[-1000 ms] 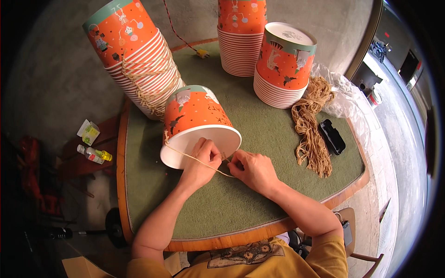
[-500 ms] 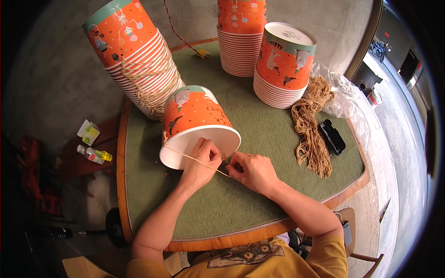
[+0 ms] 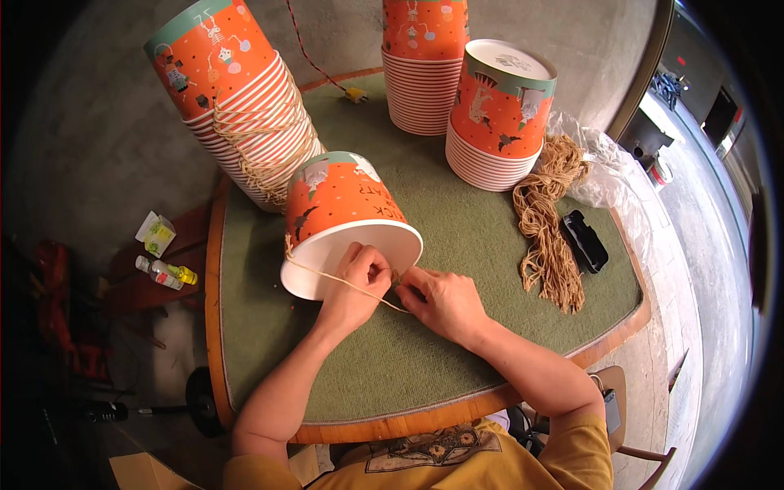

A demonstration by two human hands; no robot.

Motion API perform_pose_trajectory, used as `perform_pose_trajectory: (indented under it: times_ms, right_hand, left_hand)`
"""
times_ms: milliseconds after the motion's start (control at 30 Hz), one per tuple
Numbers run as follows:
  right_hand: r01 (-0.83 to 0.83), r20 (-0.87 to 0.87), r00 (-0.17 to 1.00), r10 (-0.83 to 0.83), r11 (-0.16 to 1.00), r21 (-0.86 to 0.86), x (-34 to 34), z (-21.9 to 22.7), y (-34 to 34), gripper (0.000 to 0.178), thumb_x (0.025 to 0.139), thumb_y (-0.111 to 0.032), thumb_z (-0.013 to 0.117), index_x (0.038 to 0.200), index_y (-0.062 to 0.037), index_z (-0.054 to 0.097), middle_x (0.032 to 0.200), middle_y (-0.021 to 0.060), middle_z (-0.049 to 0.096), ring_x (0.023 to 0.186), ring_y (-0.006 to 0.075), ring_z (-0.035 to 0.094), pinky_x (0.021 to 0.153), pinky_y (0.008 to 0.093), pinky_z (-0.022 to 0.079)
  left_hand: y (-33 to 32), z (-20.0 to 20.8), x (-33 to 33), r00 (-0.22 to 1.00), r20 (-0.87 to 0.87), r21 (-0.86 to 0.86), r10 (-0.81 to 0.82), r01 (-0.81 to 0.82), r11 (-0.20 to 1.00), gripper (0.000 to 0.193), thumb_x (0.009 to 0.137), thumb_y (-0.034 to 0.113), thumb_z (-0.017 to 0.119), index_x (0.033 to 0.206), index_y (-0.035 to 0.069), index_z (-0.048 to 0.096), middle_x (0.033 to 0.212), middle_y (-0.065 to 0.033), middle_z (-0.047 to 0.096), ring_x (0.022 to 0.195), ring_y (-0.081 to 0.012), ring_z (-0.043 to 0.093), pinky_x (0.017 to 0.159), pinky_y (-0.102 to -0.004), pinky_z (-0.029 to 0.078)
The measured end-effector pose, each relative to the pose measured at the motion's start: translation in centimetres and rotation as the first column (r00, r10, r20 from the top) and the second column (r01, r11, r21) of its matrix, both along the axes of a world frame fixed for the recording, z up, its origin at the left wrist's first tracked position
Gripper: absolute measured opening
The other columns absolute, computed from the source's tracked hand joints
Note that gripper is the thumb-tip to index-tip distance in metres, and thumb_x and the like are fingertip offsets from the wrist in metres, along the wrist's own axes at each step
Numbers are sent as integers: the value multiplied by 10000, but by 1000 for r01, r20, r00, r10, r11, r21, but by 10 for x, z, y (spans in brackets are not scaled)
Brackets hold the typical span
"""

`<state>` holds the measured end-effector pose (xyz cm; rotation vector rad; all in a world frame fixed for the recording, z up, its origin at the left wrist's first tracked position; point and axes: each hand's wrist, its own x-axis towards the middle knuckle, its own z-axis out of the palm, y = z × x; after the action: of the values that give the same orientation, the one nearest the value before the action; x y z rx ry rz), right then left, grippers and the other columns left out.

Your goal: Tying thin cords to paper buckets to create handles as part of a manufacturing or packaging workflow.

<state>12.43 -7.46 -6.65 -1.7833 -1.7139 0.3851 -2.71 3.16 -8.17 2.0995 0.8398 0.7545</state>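
Tan twine is pinched in my left hand, fingers curled tight at the white rim of the orange paper bucket, which lies tipped on the green table mat just far of my hands. My right hand pinches the twine's near end, fingertips closed, touching the left. Further out: a twine-bound bucket stack far left, loose twine bundle right.

From my feed, all I get of the person is two bare forearms coming up from the bottom edge, no watch, rings or gloves on the left hand or the right hand. They're wearing a mustard-yellow short-sleeved T-shirt with a darker brownish graphic print across the chest.
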Motion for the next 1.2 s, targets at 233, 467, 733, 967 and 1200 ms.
perform_pose_trajectory:
  times_ms: [233,467,733,967,1200]
  right_hand:
    - [-61,19,998,61,998,16,1,2,0,151,879,-212,637,861,-94,545,758,112,651,686,351,653,585,465,520]
    - [-65,39,997,66,998,-17,1,3,-1,151,874,-204,627,857,-89,532,753,125,644,680,366,644,587,474,517]
    - [-65,49,997,67,997,-36,2,2,1,129,877,-204,605,871,-90,543,751,137,643,676,382,638,595,484,519]
    - [-74,19,997,75,996,-41,4,1,2,132,875,-203,607,862,-88,546,747,144,642,671,386,634,595,482,515]
    - [-35,5,999,35,999,-22,2,-1,2,150,857,-210,616,844,-74,551,725,144,648,658,368,643,594,473,518]
  left_hand:
    - [-1,-6,3,999,13,27,38,-38,999,118,829,-5,628,851,-1,512,868,-150,540,782,-332,570,687,-435,481]
    - [-5,-7,6,999,8,200,36,-37,979,139,825,-9,619,844,6,482,863,-158,530,791,-367,557,692,-473,464]
    - [-7,-4,9,993,-91,426,74,-29,904,143,815,-15,581,883,1,456,892,-175,508,825,-383,545,708,-499,458]
    - [-9,-6,12,987,-98,496,125,-60,866,146,814,-18,580,887,2,455,898,-179,511,835,-389,548,700,-507,458]
    - [6,-11,1,998,-31,232,-56,62,971,175,792,-31,560,927,16,459,910,-177,518,859,-378,549,732,-485,464]
